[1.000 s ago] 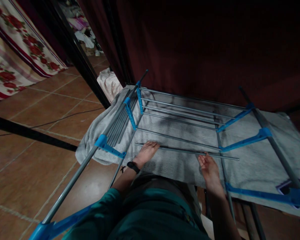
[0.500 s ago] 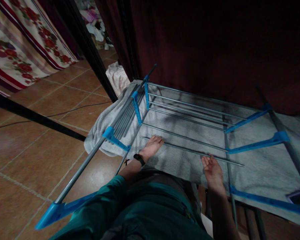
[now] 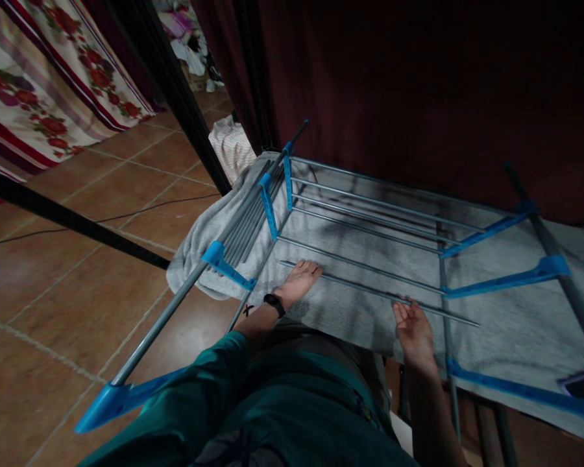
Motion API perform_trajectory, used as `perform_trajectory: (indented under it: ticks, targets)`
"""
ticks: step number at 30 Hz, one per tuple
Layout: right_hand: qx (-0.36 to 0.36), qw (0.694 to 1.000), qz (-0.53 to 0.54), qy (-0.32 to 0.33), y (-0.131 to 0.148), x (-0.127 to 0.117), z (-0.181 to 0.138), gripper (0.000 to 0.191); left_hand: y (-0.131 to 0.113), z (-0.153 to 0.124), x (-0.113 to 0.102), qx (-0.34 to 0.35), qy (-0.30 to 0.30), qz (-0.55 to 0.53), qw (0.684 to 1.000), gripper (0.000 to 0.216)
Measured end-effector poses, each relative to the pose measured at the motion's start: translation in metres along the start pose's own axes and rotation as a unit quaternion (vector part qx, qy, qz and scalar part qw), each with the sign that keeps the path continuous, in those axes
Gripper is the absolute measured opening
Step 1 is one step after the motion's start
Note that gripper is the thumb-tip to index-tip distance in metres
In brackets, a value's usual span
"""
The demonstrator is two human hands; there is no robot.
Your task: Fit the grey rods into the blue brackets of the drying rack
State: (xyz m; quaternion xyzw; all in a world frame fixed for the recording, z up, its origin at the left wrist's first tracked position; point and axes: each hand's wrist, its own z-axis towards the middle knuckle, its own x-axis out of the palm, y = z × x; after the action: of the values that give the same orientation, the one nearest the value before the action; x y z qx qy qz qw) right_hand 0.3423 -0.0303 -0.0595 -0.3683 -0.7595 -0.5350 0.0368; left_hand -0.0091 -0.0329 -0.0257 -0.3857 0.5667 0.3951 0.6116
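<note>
A thin grey metal rod (image 3: pixel 355 283) spans both my hands, level above the grey blanket. My left hand (image 3: pixel 299 279), with a black band on its wrist, is closed over the rod near its left end. Palm up, my right hand (image 3: pixel 413 324) grips it toward the right end with fingers curled. Around the hands stands a partly built rack of metal tubes with blue plastic brackets (image 3: pixel 494 285). Several crossbars (image 3: pixel 370 228) join its two sides beyond the held rod. At the near left, a blue corner piece (image 3: pixel 102 405) caps a thicker tube.
Several loose rods (image 3: pixel 246 227) lie on the grey blanket (image 3: pixel 506 337) at the left. Black posts (image 3: pixel 189 97) rise beside a dark red curtain (image 3: pixel 409 84). A cable (image 3: pixel 146 212) crosses the tiled floor (image 3: pixel 92 305). A floral curtain (image 3: pixel 53 84) hangs at far left.
The view has shifted slightly. Both hands keep their hold on the rod, and it stays almost in the same place against the rack.
</note>
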Motion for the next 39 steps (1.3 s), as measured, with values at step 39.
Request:
perform_trajectory:
  ticks: [39]
  targets:
    - [-0.023,1.000,0.003,-0.003,0.005,0.006,-0.005,0.014,0.008,-0.004,0.005,-0.077,-0.046,-0.019,0.996,0.038]
